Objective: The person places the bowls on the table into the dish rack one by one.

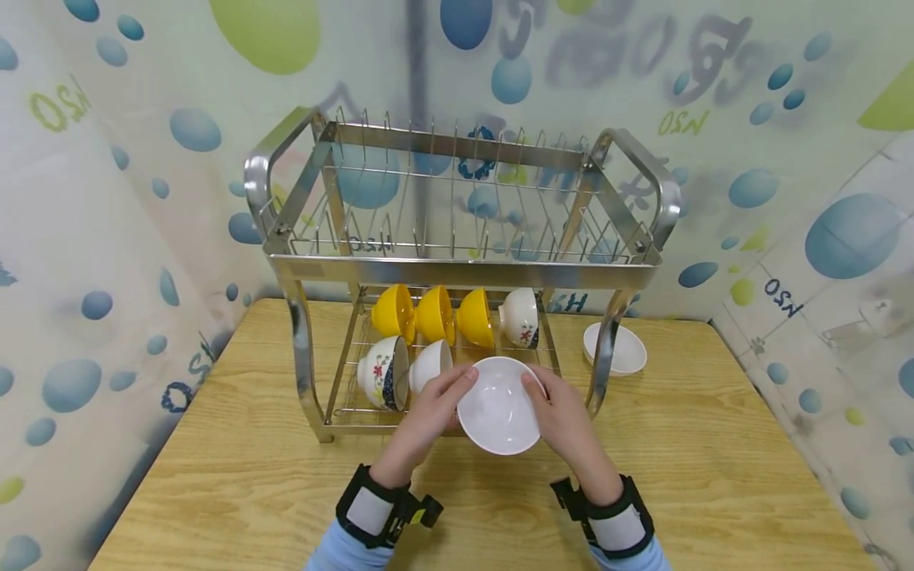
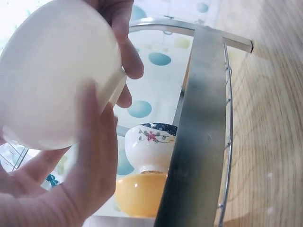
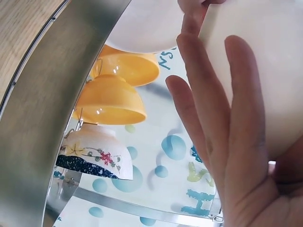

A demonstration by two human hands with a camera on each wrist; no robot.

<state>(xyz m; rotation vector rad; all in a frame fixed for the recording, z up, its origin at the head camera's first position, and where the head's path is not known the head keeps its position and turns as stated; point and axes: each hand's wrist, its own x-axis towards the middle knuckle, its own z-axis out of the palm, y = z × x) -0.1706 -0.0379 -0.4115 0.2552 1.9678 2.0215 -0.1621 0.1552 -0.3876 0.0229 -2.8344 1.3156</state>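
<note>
Both hands hold one white bowl [image 1: 499,406] in front of the rack's lower shelf, its hollow side facing the head camera. My left hand [image 1: 432,414] grips the bowl's left edge, thumb on the rim; in the left wrist view its fingers lie behind the bowl [image 2: 57,71]. My right hand [image 1: 566,414] grips the right edge, thumb over the rim, with fingers spread along the underside in the right wrist view. Just behind the hands, a white bowl [image 1: 431,363] and a flowered bowl [image 1: 383,373] stand on edge on the lower shelf.
A two-tier metal dish rack [image 1: 464,274] stands on the wooden table [image 1: 236,492]. Several yellow bowls [image 1: 433,314] and another flowered bowl [image 1: 520,317] fill the lower shelf's back row. Another white bowl [image 1: 628,351] lies on the table, right of the rack, partly behind its leg.
</note>
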